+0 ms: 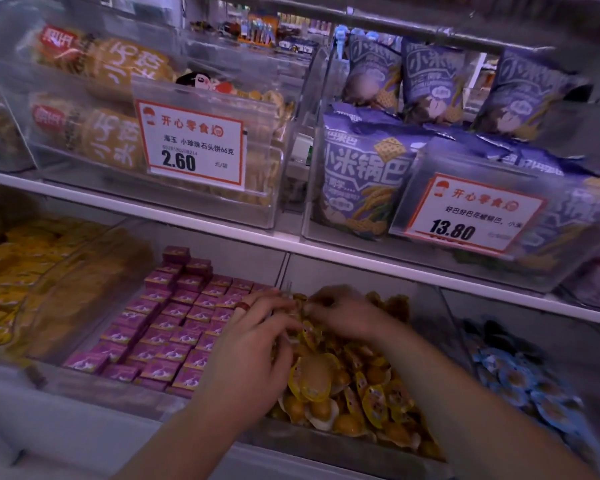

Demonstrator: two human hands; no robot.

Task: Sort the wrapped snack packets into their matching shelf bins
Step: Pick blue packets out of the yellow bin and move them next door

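A clear bin (326,448) on the lower shelf holds several small yellow wrapped snack packets (354,393). Both my hands are over its far left part. My left hand (253,344), with a red ring on one finger, lies on the packets with curled fingers and seems to hold some. My right hand (343,313) pinches a yellow packet near the divider at the bin's back. To the left, another bin holds rows of pink-purple boxed packets (167,327). To the right lies a bin of blue wrapped packets (520,386).
Far left is a bin of yellow packets (11,282). The upper shelf carries clear bins of yellow bags (111,140) and purple bags (364,181) with price tags 2.60 and 13.80. A white shelf edge (291,251) overhangs the lower bins.
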